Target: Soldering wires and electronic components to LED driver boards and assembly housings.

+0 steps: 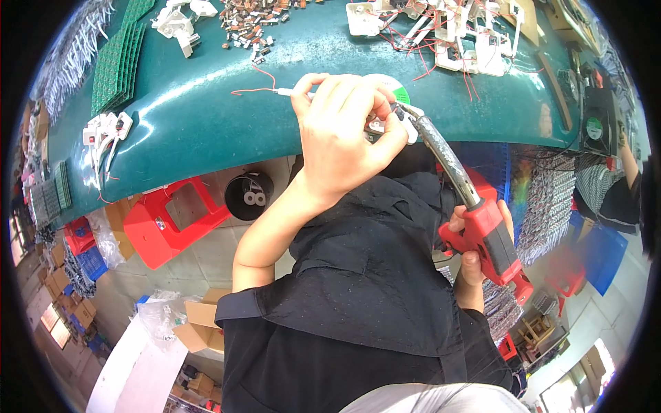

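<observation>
My left hand (342, 134) is closed at the table's near edge, its thumb and fingers pinching a small white plastic part (376, 125), mostly hidden by the fingers. A red wire (253, 91) trails left from a white end beside the hand. My right hand (472, 267) is wrapped round the red handle of a soldering gun (494, 241). The gun's long metal barrel (446, 153) slants up and left, its tip close to my left fingertips; contact cannot be made out. Behind those fingers lies a round white thing with a green label (394, 87).
On the green table (206, 127) lie stacked green circuit boards (118, 69), small brown-and-metal components (251, 27), white plastic parts with red wires (475, 48), and white pieces (107, 138) at left. Below are a red stool (155, 230) and a black bin (237, 203). Another person's arm (628, 162) shows far right.
</observation>
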A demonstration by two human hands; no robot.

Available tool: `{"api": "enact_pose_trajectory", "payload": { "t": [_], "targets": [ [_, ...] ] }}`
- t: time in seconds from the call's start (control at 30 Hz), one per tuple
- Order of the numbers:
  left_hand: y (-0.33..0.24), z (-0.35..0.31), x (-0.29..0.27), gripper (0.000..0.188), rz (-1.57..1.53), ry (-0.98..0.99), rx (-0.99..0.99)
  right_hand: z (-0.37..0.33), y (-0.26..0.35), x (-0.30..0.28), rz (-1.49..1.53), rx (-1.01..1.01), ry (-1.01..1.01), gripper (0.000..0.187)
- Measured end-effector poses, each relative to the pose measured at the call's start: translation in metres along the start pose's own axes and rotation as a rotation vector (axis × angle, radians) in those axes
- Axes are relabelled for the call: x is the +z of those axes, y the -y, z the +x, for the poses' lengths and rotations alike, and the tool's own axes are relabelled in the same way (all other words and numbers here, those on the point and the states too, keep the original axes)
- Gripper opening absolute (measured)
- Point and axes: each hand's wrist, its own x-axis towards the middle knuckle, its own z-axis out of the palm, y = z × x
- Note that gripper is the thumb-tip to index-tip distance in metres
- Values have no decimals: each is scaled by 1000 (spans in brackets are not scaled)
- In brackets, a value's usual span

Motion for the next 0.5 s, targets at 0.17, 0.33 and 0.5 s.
{"api": "enact_pose_trajectory", "payload": {
  "t": [0.17, 0.33, 0.5],
  "targets": [
    [1, 0, 1, 15, 0, -3, 4, 1, -3, 7, 19, -34, -78, 91],
    [0, 2, 2, 14, -4, -3, -1, 32, 3, 33, 174, 8, -278, 115],
    [4, 0, 3, 18, 4, -31, 36, 62, -13, 52, 330, -200, -218, 97]
  ]
}}
